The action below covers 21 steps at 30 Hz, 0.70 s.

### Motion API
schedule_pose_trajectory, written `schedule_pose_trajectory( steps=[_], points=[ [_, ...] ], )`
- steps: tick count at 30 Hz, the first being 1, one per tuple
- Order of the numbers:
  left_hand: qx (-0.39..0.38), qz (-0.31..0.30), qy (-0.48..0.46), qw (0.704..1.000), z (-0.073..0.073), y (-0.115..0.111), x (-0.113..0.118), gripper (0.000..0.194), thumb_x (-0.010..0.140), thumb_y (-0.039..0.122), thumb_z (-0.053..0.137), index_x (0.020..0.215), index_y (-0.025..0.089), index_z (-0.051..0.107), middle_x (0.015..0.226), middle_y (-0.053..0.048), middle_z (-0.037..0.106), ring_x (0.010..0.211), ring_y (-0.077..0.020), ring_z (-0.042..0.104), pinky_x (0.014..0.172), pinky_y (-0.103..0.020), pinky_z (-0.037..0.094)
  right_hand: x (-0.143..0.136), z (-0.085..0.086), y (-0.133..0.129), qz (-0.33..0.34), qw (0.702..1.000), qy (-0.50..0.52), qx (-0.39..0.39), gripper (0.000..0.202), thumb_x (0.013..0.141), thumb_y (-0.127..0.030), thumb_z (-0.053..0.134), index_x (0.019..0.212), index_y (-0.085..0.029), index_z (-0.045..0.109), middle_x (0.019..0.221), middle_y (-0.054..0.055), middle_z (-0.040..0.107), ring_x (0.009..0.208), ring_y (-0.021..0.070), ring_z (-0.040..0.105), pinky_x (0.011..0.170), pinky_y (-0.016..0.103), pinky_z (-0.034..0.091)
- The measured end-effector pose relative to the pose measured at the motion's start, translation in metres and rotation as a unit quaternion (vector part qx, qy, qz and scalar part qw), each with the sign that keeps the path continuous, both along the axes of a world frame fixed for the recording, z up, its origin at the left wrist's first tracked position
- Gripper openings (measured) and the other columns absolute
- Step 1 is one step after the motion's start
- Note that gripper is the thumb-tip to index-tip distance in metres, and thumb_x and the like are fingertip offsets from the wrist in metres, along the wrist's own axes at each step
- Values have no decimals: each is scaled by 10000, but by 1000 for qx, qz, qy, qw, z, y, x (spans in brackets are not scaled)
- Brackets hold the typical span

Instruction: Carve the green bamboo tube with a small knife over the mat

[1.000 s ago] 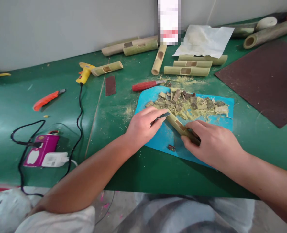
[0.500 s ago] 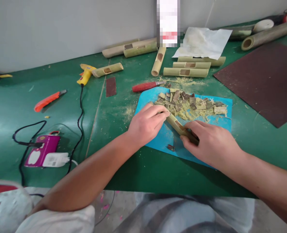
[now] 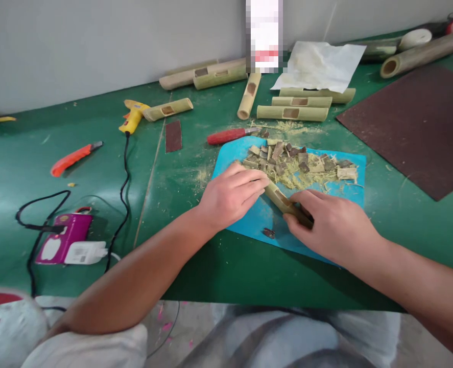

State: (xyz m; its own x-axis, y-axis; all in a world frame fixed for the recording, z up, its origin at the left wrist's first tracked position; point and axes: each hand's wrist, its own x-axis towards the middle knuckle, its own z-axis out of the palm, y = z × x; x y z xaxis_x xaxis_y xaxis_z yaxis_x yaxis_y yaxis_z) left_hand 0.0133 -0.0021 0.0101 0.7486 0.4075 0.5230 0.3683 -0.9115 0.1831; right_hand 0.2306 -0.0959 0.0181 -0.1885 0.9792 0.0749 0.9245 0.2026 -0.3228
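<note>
Between my hands a bamboo tube with a rectangular slot cut in its upper side lies slantwise over a blue sheet. Its far end is covered by the fingers of my left hand, which are closed over it. My right hand grips the near end between thumb and fingers. Beyond the tube, bamboo chips and pale shavings are heaped on the sheet. A small dark scrap sits by the sheet's near edge. Past the far left corner lies a red-handled tool with a metal blade.
Several slotted bamboo tubes lie at the back, near a white paper. To the left are a yellow glue gun, an orange utility knife and a purple power strip with cords. A brown sheet lies right.
The view has shifted very slightly. My left fingers look a little flatter over the tube's far end; both hands keep nearly the same place on it.
</note>
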Motion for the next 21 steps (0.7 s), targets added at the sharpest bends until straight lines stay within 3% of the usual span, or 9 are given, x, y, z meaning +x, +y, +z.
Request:
schedule_pose_trajectory(
  steps=[13,17,21],
  points=[
    [14,16,-18,1000,-5,-2,4,180,995,165,544,1040,150,718,1058,-80,753,951,-191,631,865,-348,532,-1,1,2,-9,1000,16,-19,162,840,-333,554,864,-200,642,711,6,656,554,146,525,506,293,238],
    [15,-22,-18,999,-4,-4,6,174,981,138,557,1079,133,702,1068,-88,751,947,-184,629,857,-337,538,-1,1,2,-6,1000,7,-22,164,851,-342,539,815,-201,615,714,13,649,550,143,522,508,300,229],
    [25,7,-12,1000,-2,-5,7,172,986,147,553,1048,144,713,1054,-78,758,940,-190,617,855,-350,543,-1,2,2,-6,1000,7,-29,150,853,-336,540,821,-208,610,730,13,660,556,139,521,512,299,221]
  ],
)
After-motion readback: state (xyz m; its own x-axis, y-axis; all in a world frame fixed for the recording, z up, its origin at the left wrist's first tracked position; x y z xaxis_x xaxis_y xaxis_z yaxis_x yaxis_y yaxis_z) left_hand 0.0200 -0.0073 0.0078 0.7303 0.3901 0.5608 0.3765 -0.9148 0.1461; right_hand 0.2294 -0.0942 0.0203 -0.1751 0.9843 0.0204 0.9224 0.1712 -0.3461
